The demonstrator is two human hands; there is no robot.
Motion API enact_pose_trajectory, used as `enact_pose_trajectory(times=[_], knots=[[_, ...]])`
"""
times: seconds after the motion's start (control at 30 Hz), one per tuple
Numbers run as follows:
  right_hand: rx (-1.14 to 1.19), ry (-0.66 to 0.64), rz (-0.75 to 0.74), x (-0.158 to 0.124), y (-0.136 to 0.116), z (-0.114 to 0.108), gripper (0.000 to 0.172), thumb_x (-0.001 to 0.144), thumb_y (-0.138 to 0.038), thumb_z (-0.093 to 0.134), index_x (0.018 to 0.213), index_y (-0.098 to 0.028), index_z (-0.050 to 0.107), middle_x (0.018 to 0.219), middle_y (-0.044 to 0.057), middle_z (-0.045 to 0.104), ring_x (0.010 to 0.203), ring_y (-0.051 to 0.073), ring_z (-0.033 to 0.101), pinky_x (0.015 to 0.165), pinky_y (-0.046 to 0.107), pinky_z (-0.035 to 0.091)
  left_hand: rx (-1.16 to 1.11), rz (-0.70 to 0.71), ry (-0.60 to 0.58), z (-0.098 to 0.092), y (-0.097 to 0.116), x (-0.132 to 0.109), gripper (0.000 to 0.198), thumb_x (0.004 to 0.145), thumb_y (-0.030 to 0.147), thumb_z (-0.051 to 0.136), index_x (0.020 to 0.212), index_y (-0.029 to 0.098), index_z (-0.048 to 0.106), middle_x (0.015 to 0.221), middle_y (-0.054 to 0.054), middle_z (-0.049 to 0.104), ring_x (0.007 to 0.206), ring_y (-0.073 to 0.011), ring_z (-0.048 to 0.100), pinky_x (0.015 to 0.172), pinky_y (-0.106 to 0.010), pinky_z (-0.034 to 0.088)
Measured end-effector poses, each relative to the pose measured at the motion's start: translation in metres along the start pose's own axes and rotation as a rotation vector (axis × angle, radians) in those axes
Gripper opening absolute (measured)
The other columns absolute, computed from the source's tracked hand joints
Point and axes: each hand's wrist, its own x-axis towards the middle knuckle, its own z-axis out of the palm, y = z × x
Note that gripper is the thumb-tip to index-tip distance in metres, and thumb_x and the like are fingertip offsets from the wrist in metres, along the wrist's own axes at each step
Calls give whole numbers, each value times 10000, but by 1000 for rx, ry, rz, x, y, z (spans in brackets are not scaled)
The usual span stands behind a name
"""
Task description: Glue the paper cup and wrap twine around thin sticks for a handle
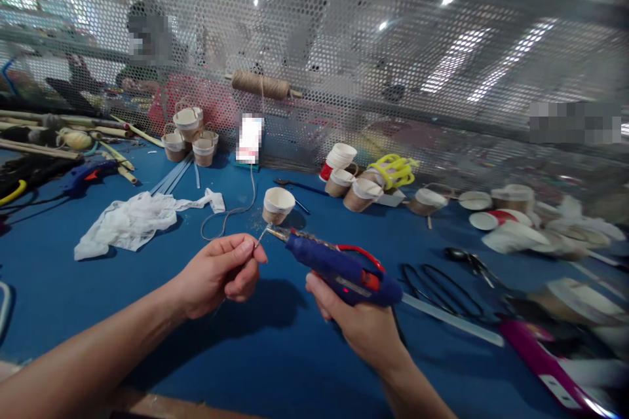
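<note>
My left hand pinches a short thin piece of cord between thumb and fingertips. In my right hand is a blue glue gun, with a red trigger part and a clear glue stick coming out of its back. The metal nozzle points left and is at the upper tip of the cord; whether they touch is hard to tell. Just behind the nozzle stands a small paper cup with a white rim band and a brown lower part.
White lace and a second glue gun lie left. Banded cups are stacked at back left, others right of centre. Pliers, black scissors and a magenta power strip lie about. A perforated screen stands behind.
</note>
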Motion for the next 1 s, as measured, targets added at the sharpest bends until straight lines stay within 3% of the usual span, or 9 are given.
enact_pose_trajectory(times=[0.2, 0.3, 0.57, 0.87, 1.0], knots=[[95, -63, 119, 0, 0, 0, 323, 749, -430, 550, 566, -165, 562, 381, -35, 446, 354, 92, 430, 387, 227, 391, -123, -39, -68, -2, 2, -1, 188, 840, 245, 474, 727, 136, 579, 400, 66, 330, 348, -32, 184, 349, -132, 195], [159, -43, 176, 0, -3, 1, 311, 741, -427, 563, 591, -154, 575, 418, -29, 468, 367, 81, 416, 384, 223, 365, -152, -40, -93, -2, 3, -1, 185, 845, 235, 464, 746, 138, 586, 400, 71, 308, 346, -30, 165, 343, -125, 196], [377, -134, 259, 6, -2, 2, 270, 731, -390, 596, 622, -144, 578, 359, -67, 396, 332, 58, 365, 347, 201, 299, -150, -19, -75, -5, 2, 1, 148, 842, 227, 475, 739, 147, 544, 409, 72, 334, 342, -29, 181, 347, -124, 215], [382, -210, 220, 11, 1, 1, 275, 743, -395, 590, 625, -149, 562, 360, -61, 417, 343, 66, 392, 361, 211, 311, -114, -11, -90, -6, 0, 3, 144, 846, 215, 471, 739, 137, 528, 406, 69, 365, 339, -26, 210, 350, -129, 213], [465, -181, 257, 13, 3, 1, 269, 741, -390, 598, 632, -145, 578, 352, -68, 401, 328, 55, 367, 361, 209, 291, -70, -43, -57, -7, -1, 4, 144, 836, 231, 496, 736, 134, 529, 395, 70, 372, 334, -23, 204, 348, -130, 190]])
